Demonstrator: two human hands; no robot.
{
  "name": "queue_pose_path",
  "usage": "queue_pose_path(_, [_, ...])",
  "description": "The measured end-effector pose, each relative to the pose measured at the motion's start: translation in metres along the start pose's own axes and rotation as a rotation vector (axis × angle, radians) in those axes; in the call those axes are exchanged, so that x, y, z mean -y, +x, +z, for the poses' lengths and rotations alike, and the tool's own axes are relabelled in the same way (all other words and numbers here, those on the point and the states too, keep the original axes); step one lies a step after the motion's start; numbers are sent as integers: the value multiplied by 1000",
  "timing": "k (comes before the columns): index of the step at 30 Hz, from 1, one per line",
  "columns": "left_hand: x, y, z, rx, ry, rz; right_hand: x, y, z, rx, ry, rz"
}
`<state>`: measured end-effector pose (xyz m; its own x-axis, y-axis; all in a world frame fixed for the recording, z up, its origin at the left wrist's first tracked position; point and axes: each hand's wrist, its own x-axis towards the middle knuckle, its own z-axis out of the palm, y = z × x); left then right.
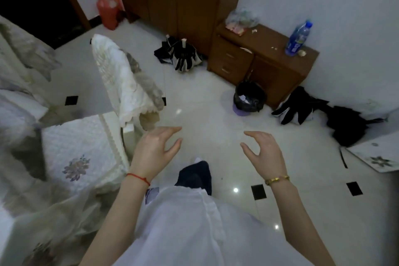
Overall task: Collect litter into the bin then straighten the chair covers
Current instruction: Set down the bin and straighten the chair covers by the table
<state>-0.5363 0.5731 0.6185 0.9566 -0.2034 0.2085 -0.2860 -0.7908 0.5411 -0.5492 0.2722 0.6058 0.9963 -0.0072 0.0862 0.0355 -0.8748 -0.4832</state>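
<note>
A small purple bin [248,98] lined with a black bag stands on the floor against the wooden cabinet [259,58], with scraps of paper inside. My left hand [154,150] and my right hand [264,150] hover over the white floor in front of me, both empty with fingers spread. To the left stands a chair with a white lace cover [123,77] draped askew over its arm, and a white quilted cover [79,151] with a flower print lies on the seat. On the cabinet top sit a blue plastic bottle [299,38], a clear bag of wrappers [241,18] and small crumbs.
Two folded black-and-white umbrellas lie on the floor, one [182,55] by the wardrobe [179,0], one [295,108] right of the bin next to dark cloth [347,124]. A red container [108,9] stands by the doorway. A covered seat edge [380,155] shows at right.
</note>
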Motion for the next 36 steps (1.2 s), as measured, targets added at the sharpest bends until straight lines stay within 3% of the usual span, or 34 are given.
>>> queue_pose_path(8, [33,193,-18,-69,37,-49,7,220,-15,-40,18,-124])
queue_pose_path(17, [95,279,-28,-168,94,-340,31,403,44,232,64,-317])
queue_pose_path(23, [125,325,-33,-371,164,-638,91,556,90,414,92,-630])
queue_pose_path(28, [128,355,-42,-590,244,-908,182,654,127,525,123,-1032])
queue_pose_path(36, [89,334,-18,-855,399,-1335,279,653,182,803,260,-1566])
